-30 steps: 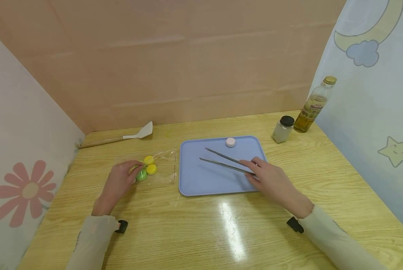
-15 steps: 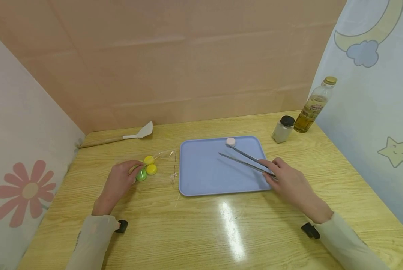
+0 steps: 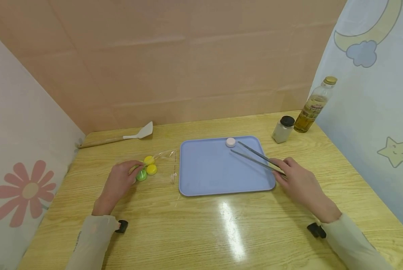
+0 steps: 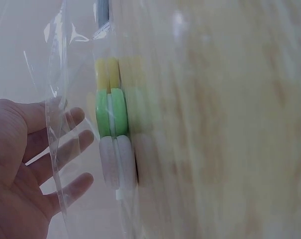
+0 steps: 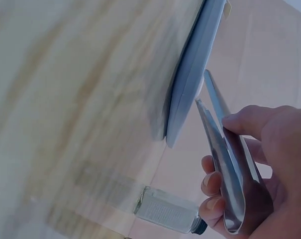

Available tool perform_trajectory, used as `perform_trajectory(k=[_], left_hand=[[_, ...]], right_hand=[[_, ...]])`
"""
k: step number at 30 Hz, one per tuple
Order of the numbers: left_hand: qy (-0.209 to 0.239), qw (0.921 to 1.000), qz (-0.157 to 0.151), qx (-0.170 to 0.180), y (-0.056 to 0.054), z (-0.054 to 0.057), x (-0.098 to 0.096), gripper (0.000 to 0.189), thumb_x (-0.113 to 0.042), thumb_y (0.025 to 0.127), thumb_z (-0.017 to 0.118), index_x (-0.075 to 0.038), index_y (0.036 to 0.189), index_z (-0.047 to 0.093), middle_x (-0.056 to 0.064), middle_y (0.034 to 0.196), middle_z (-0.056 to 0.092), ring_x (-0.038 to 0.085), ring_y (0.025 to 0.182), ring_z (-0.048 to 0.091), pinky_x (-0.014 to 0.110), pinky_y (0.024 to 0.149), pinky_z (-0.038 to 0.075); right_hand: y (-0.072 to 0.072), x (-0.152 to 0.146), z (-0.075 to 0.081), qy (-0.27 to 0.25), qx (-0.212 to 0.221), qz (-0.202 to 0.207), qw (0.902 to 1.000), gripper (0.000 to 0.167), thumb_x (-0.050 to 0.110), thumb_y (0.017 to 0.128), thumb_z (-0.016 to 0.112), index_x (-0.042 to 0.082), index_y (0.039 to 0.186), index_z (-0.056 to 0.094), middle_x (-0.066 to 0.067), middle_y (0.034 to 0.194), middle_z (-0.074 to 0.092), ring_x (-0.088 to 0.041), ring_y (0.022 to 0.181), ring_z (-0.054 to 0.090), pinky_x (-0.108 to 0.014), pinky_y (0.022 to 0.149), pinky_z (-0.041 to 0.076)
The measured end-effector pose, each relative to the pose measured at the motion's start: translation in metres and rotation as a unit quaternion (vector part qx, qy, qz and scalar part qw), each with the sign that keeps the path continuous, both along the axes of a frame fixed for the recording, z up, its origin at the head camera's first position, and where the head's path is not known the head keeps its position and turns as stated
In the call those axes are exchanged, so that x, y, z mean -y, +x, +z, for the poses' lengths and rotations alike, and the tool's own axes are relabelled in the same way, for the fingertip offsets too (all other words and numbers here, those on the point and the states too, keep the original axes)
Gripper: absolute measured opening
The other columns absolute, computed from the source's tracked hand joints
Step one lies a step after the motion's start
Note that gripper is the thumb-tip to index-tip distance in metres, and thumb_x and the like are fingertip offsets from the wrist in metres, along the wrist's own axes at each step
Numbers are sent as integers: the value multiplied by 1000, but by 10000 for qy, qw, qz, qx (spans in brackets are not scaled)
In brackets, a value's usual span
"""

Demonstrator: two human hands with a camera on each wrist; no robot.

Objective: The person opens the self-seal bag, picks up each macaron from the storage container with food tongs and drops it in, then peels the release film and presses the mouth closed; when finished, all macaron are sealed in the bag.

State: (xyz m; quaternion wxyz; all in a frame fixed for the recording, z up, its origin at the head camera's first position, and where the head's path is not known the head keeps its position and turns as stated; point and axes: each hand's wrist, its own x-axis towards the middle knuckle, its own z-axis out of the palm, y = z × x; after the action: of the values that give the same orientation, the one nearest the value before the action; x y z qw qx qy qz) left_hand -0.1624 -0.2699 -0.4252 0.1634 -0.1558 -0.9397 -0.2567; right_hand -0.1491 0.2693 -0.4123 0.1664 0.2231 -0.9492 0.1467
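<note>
My left hand [image 3: 118, 180] pinches the edge of a clear plastic bag [image 3: 166, 168] lying on the table. Inside it are yellow macarons [image 3: 151, 169] and a green macaron [image 3: 142, 175]; the left wrist view also shows a pale macaron [image 4: 116, 162] in it. In my right hand [image 3: 304, 187] I hold metal tongs [image 3: 255, 152], their arms spread apart with nothing between the tips. The tongs reach over the right part of a blue tray [image 3: 205, 176]. A pale pink macaron [image 3: 230, 142] rests near the tray's back edge, just left of the tong tips.
A white-headed spatula [image 3: 144, 132] with a wooden handle lies at the back left. At the back right stand a black-lidded jar [image 3: 282, 132] and a bottle of amber liquid [image 3: 312, 109]. A fabric wall closes off the back of the table.
My right hand has moved right with the tongs, so their tips have passed from left of the pink macaron to its right. The left hand and bag have stayed put.
</note>
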Motion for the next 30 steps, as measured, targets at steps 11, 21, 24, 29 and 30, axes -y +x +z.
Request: perform_trajectory(k=[11, 21, 24, 29, 30], left_hand=[[40, 10000, 9, -13, 0, -1, 1, 12, -4, 96, 70, -1, 106, 76, 14, 103, 75, 14, 62, 51, 40, 67, 51], [127, 9999, -14, 75, 0, -1, 1, 13, -4, 96, 69, 0, 107, 75, 16, 106, 74, 21, 76, 64, 47, 73, 55], [149, 9998, -6, 126, 0, 0, 1, 13, -4, 96, 69, 0, 107, 75, 17, 106, 74, 25, 83, 68, 50, 76, 55], [135, 9998, 25, 174, 0, 1, 0, 13, -4, 96, 69, 0, 107, 75, 16, 106, 74, 20, 70, 59, 45, 72, 53], [129, 9998, 31, 178, 0, 1, 0, 13, -4, 96, 69, 0, 108, 75, 16, 106, 74, 19, 68, 57, 44, 71, 51]], right_hand=[[-14, 2, -1, 59, 222, 28, 9997, 36, 15, 97, 70, 11, 132, 65, -6, 89, 53, -10, 60, 42, -27, 44, 34], [-29, 9, -4, 127, 437, 24, 9990, 34, 16, 98, 68, 8, 131, 65, -8, 92, 56, -14, 63, 48, -31, 47, 40], [-31, 11, -4, 139, 419, 51, 9990, 33, 15, 98, 68, 7, 130, 65, -8, 94, 58, -14, 63, 48, -30, 47, 39], [-32, 12, -3, 153, 376, 113, 9991, 32, 14, 97, 68, 7, 128, 65, -4, 89, 56, -13, 61, 44, -29, 46, 36], [-32, 12, -3, 153, 363, 120, 9992, 32, 14, 97, 68, 7, 128, 65, -4, 89, 56, -12, 60, 44, -29, 46, 35]])
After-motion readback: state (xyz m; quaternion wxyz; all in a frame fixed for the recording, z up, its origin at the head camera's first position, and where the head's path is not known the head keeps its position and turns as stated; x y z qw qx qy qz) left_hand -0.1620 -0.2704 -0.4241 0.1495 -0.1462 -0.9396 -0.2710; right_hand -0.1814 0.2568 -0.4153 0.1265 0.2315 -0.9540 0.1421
